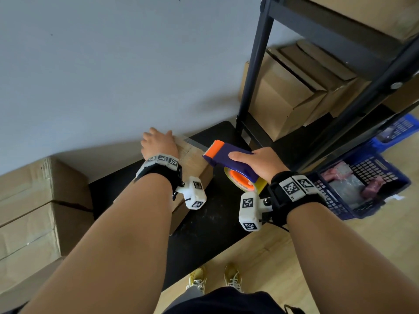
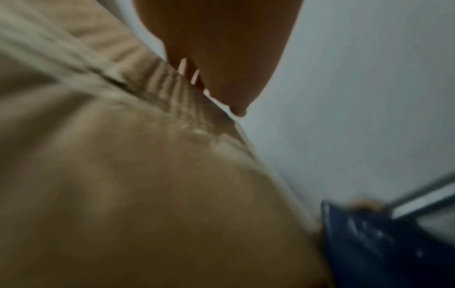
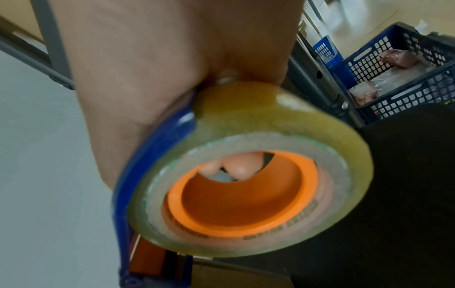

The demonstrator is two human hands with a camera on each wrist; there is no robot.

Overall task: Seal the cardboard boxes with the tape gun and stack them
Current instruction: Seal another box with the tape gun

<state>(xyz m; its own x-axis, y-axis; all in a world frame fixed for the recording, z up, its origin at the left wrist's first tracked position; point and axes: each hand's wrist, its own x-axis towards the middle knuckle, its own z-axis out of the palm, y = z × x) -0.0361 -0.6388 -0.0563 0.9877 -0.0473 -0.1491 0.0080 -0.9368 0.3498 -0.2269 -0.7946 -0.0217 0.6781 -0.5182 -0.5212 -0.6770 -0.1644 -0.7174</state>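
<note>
A brown cardboard box (image 1: 195,163) lies on a black table (image 1: 204,223) against the wall. My left hand (image 1: 157,143) rests on the box's far end; in the left wrist view its fingers (image 2: 221,58) lie straight along the taped top of the box (image 2: 147,175). My right hand (image 1: 260,164) grips a purple tape gun (image 1: 229,155) with an orange blade guard, held just right of the box and slightly above it. A strip of clear tape (image 1: 195,143) runs from the box's far corner toward the blade. The tape roll (image 3: 270,126) on its orange hub fills the right wrist view.
Stacked cardboard boxes (image 1: 34,211) stand to the left. A black metal rack (image 1: 256,75) holding more boxes (image 1: 283,98) rises at the right. A blue plastic crate (image 1: 367,191) with pink packets sits on the wooden floor beside the table.
</note>
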